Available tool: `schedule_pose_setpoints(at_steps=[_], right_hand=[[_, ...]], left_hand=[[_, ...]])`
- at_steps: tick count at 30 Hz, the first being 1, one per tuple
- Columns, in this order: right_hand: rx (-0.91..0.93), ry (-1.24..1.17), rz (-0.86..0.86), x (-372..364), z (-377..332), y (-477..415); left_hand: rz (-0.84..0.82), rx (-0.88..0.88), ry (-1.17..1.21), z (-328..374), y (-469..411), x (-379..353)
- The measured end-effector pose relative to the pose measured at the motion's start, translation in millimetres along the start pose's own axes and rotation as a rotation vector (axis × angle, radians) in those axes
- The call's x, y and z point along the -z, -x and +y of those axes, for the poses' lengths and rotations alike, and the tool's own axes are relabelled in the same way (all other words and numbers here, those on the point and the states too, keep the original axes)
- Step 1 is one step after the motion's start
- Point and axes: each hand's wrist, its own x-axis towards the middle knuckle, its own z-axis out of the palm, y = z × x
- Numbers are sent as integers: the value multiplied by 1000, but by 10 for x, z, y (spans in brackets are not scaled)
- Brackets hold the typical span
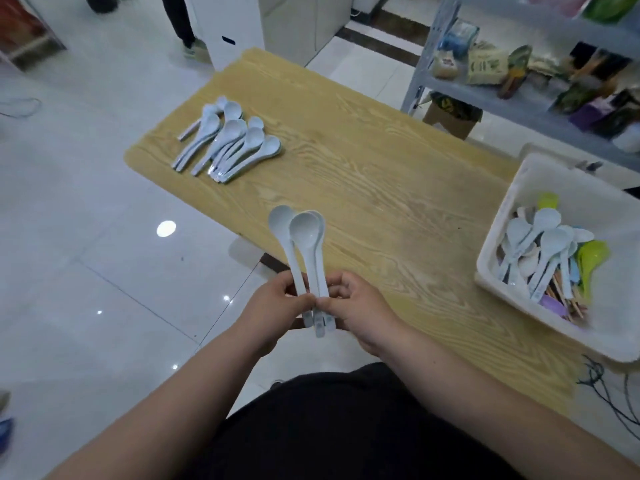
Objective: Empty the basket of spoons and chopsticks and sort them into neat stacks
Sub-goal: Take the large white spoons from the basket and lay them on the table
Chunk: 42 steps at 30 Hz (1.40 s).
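Observation:
Both hands hold a small bunch of pale blue plastic spoons by the handles, bowls pointing away from me, above the near left edge of the wooden table. My left hand pinches the handles from the left and my right hand pinches them from the right. A group of pale blue spoons lies in rough stacks at the table's far left. The white basket at the right holds more pale blue spoons, green, blue and purple spoons, and wooden chopsticks.
A grey shelf unit with packaged goods stands behind the table on the right. A cardboard box sits under it. A person's legs stand on the tiled floor at the back. Dark cables lie at the table's near right.

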Motion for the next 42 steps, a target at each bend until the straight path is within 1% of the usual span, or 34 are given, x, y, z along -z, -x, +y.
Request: schedule_pose_setpoints(at_steps=[4,11,17,20,26,29,32,35,39,42], right_hand=[[-25,30,-10,-285,-84,-169],[-79,30,-36,-449,-255,-717],[-130,15,-131,-595,-597,-1361],[-144,29,-174,-707,-783,-1642],[-218,40,-150,-950,-948,-2117],[-274,4,-126,-1129,-997,-2303],[-289,-19,-64,-1308,-1103,-2558],[-299,-53,63,-1492,-1234,-2830],[-343,-190,228,-1702,-1386,-3284],[-350,-226,374,-1795,-1476,-3641]], left_hand=[[5,14,36,-44,-57,304],[6,78,86,103,-490,637],[84,140,64,412,-961,974],[104,140,47,518,-1174,1172],[117,201,-3,502,-1626,1554],[85,237,-67,534,-1874,1796],[3,211,-156,639,-2216,2061],[-66,173,-266,802,-2613,2335],[-87,107,-427,1045,-3179,2764],[-101,31,-678,1231,-3608,3017]])
